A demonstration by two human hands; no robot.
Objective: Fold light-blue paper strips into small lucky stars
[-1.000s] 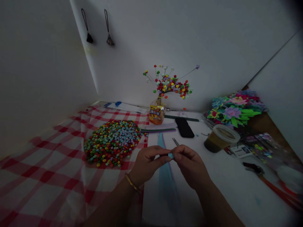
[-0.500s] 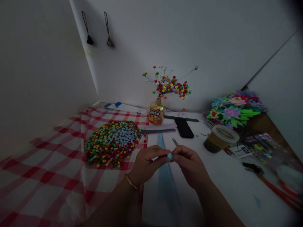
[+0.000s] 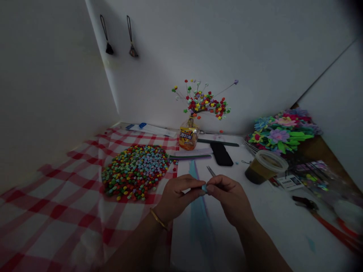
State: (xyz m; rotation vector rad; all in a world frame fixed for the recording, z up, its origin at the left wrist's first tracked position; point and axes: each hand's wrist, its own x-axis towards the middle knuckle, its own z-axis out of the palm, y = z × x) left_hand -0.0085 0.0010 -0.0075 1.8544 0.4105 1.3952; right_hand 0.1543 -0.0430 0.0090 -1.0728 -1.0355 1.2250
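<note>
Between my fingertips is a small light blue folded piece (image 3: 204, 187), mostly covered by them. My left hand (image 3: 178, 194), with a gold bangle at the wrist, pinches it from the left. From the right, my right hand (image 3: 229, 194) closes thumb and finger on the same piece. Metal tips of a tool (image 3: 211, 171) stick out beyond my right hand; the rest of it is hidden. Under my hands, light blue strips (image 3: 197, 215) lie lengthwise on the white surface. A large heap of small coloured paper stars (image 3: 136, 172) is to the left.
Behind stand a bottle (image 3: 188, 136) of star-tipped stems and a black phone (image 3: 221, 154). At right are a plastic tub (image 3: 265, 168), fuzzy flowers (image 3: 279, 134) and orange-handled pliers (image 3: 326, 223). A red checked cloth (image 3: 56, 211) covers the left.
Less of the light blue piece shows between my fingertips. My hands hold nearly the same pose, and the whole view has shifted slightly.
</note>
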